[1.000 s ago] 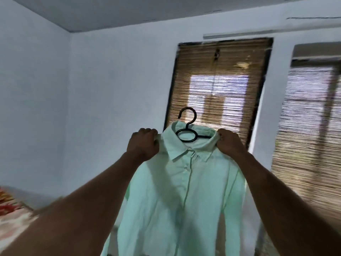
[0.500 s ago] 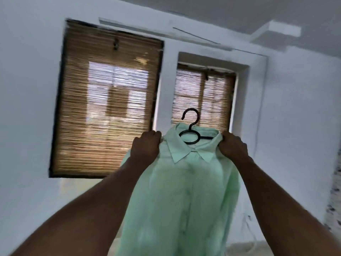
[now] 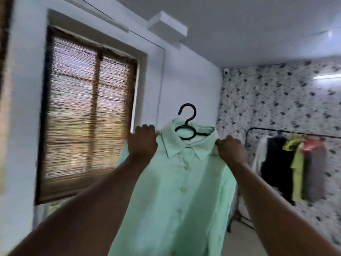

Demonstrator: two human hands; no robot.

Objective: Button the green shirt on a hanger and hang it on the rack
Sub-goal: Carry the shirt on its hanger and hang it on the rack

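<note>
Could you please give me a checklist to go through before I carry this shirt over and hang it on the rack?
1. Green shirt buttoned: ok where visible; the lowest buttons are out of frame, cannot tell.
2. Hanger seated in the collar, hook free above it: ok.
3. Left hand and right hand each grip a shoulder: ok.
4. Rack in sight, off to the right: ok.
5. Free space on the rail among the hung clothes: cannot tell, blurred.
6. Hook over the rail: not ok, not yet done.
</note>
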